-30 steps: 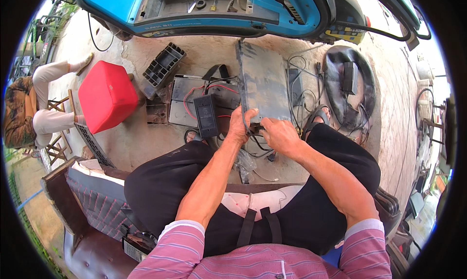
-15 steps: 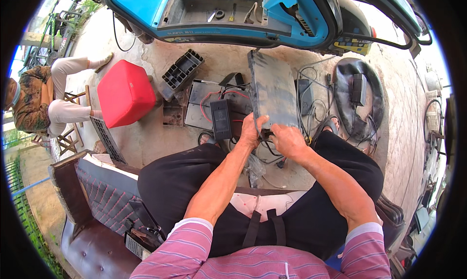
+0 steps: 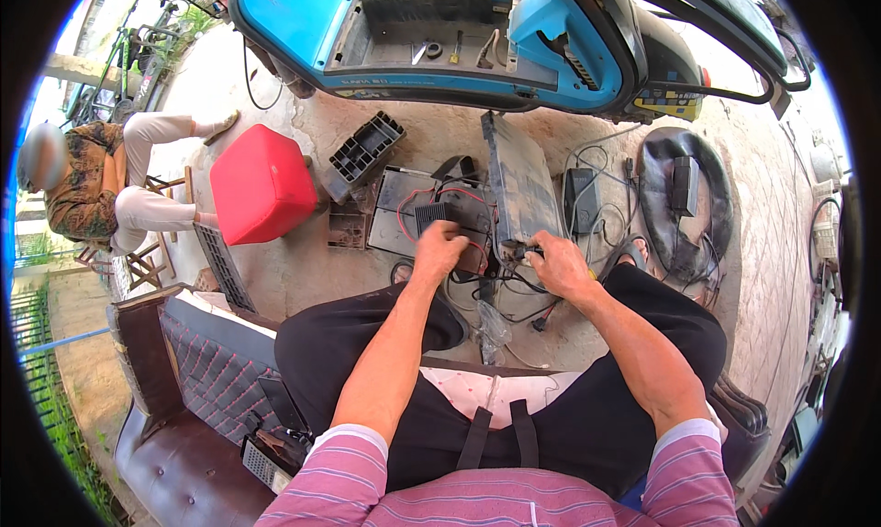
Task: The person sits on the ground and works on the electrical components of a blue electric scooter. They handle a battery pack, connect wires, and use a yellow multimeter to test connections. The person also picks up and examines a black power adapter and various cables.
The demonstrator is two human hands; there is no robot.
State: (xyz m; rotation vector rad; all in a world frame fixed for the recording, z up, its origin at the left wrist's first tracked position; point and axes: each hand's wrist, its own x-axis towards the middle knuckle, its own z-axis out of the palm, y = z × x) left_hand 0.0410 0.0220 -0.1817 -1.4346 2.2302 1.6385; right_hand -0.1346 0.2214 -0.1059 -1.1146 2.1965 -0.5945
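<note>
My left hand [image 3: 440,248] is over the lower part of a black finned box [image 3: 431,217], its fingers curled together and slightly blurred. Whatever it pinches, if anything, is hidden. My right hand [image 3: 558,266] is closed on a black cable connector [image 3: 520,250] by the near end of a dusty grey slab-like case [image 3: 521,173]. Several dark cables run down from there. The finned box lies over a flat dark grey case [image 3: 390,224], with red wires [image 3: 404,217] looping around it.
A blue electric scooter [image 3: 404,79] spans the far side, tools in its open tray. Left are a red stool [image 3: 262,187], a black plastic crate [image 3: 367,151] and a seated person [image 3: 101,183]. Right lie a black charger-like box [image 3: 581,199] and a black inner tube [image 3: 656,187].
My left hand has left the grey case's near end and moved left over the finned box. My right hand stays by the case, with the connector now visible. The view has shifted slightly.
</note>
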